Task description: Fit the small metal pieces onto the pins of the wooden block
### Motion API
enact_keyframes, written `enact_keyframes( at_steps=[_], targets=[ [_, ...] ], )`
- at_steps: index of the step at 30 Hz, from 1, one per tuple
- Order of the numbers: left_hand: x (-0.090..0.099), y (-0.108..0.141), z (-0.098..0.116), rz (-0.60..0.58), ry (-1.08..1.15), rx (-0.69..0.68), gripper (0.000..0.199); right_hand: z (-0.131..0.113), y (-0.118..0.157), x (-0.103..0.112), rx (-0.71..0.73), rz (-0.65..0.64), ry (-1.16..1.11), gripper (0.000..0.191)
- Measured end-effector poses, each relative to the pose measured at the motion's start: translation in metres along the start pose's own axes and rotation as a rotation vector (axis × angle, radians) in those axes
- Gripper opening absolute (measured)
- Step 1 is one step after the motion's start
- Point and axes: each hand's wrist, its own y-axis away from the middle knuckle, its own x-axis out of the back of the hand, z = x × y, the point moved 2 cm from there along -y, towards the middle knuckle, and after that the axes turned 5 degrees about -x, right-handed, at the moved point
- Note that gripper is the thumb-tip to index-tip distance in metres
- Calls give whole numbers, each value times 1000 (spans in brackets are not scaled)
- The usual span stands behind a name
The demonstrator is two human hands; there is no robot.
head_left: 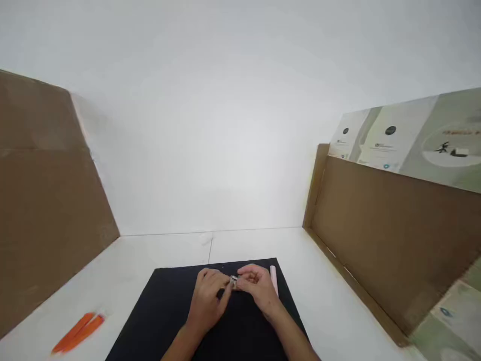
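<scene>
Above a black mat [169,306], both hands meet around a small, shiny, silvery object [233,280]. My left hand [209,296] has its fingers closed on the object's left side. From the right, my right hand [259,288] pinches it between thumb and fingers. The fingertips cover much of the object, so its exact shape cannot be made out. Just beyond my right hand, a pale pink stick or tube [274,279] lies near the mat's right edge, its lower part running behind the hand.
Two orange strips or handles [78,333] lie on the white table [128,265] at the left. A brown cardboard panel [48,200] stands on the left, and an open cardboard box side [391,235] on the right. Behind rises a white wall [210,125].
</scene>
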Motion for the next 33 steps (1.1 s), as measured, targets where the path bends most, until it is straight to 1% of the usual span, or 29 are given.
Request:
enact_keyframes(
  at_steps=[4,7,10,13,16,20,23,26,33],
  targets=[
    [2,1,-1,-23,4,6,12,-4,6,-4,4,-72,72,30],
    [2,1,0,-37,5,12,12,-6,8,-7,12,-76,94,28],
    [1,1,2,-38,9,9,14,-5,6,-6,15,-24,79,30],
    [0,0,5,-41,10,2,15,-2,2,-2,5,73,30,34],
    [-1,0,5,-37,13,2,14,-1,-1,4,9,171,24,34],
    [-1,2,1,-15,2,18,12,-2,-1,7,33,204,41,31],
    [-1,3,-1,9,-25,33,12,-2,0,6,32,182,46,29],
    [-1,3,-3,19,-34,40,12,-2,1,3,34,126,45,26],
    [0,2,0,-2,-17,30,14,-9,10,-8,50,-86,55,23]
  ],
)
